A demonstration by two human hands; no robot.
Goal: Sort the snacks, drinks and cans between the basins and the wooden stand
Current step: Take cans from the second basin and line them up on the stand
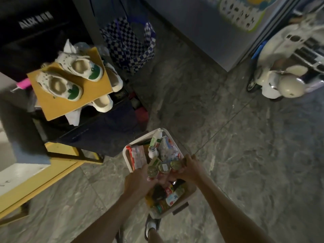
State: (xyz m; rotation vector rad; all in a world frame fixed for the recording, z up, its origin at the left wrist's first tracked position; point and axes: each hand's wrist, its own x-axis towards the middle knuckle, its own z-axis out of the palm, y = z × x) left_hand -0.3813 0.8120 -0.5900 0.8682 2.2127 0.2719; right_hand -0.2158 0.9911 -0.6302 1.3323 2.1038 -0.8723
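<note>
wide room lies on the bare grey marbled floor to the right. the far white plastic basin and near beige plastic basin are packed full; above their meeting edges the left hand and right hand grip round silver-topped cans. a dark cabinet and yellow wooden stand hem the left side. a black-and-white shoe sits just beside the near basin.

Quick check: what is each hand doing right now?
Left hand: holds a round shiny-topped metal can.
Right hand: holds a second shiny-topped metal can.
</note>
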